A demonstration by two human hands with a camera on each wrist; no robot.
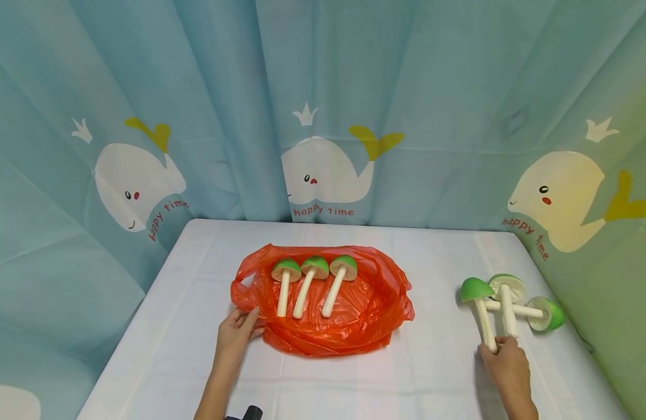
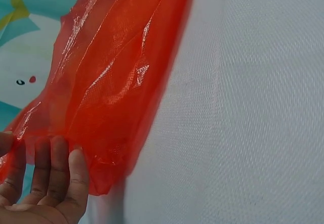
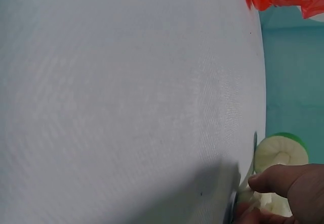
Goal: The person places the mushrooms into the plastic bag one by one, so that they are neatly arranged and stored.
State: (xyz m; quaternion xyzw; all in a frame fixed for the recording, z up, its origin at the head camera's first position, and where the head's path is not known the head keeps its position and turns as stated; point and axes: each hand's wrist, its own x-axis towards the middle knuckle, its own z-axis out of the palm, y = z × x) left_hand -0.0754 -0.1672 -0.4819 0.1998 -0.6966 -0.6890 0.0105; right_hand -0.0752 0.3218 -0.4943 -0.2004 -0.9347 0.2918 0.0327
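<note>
A red plastic bag (image 1: 349,338) lies spread on the table, with three green-capped toy mushrooms side by side on it: a left one (image 1: 283,291), a middle one (image 1: 305,291) and a right one (image 1: 333,294). My left hand (image 1: 236,332) pinches the bag's left edge between thumb and finger; the left wrist view shows the film (image 2: 116,82) stretched up from the fingers. At the right, my right hand (image 1: 508,363) grips the stem foot of a toy mushroom (image 1: 483,315). Two other toy mushrooms, one upright (image 1: 508,309) and one lying sideways (image 1: 546,315), overlap beside it.
A white cloth covers the table (image 1: 438,379). Behind it hangs a blue curtain (image 1: 433,87) with whale prints, and greenish cloth (image 1: 617,303) borders the right side. A small black object (image 1: 253,413) shows at the bottom edge near my left forearm.
</note>
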